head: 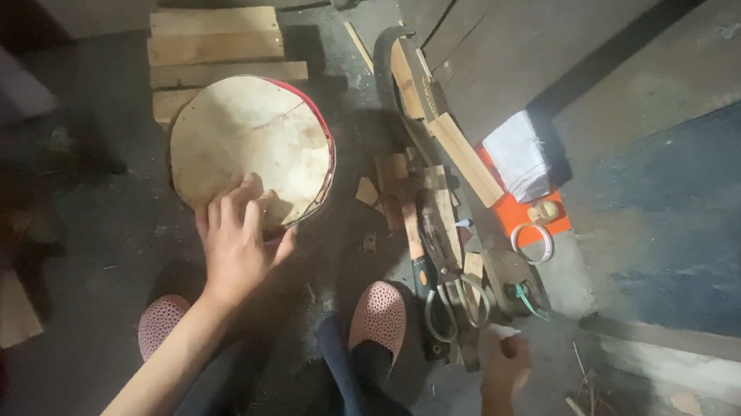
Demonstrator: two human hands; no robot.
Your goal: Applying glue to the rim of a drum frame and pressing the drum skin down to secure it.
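The person's 2 pink perforated shoes (379,317) are standing on the dark floor (122,230). The right hand (506,363) is curling narrowly around something small and pale; what it is, I cannot tell. Just beyond it, scissors (449,306) are lying among wood scraps (411,199). The left hand (238,242) is resting spread open on the near edge of a round skin-topped drum (248,143), which is sitting against stacked planks (214,43)

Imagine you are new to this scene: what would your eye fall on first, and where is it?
First, the pale round drum with a red rim, on the dark floor left of centre, with the left hand resting on its near edge. Next, the orange box by the wall, right of centre, above a heap of tools and wood scraps. The right hand is closed beside that heap.
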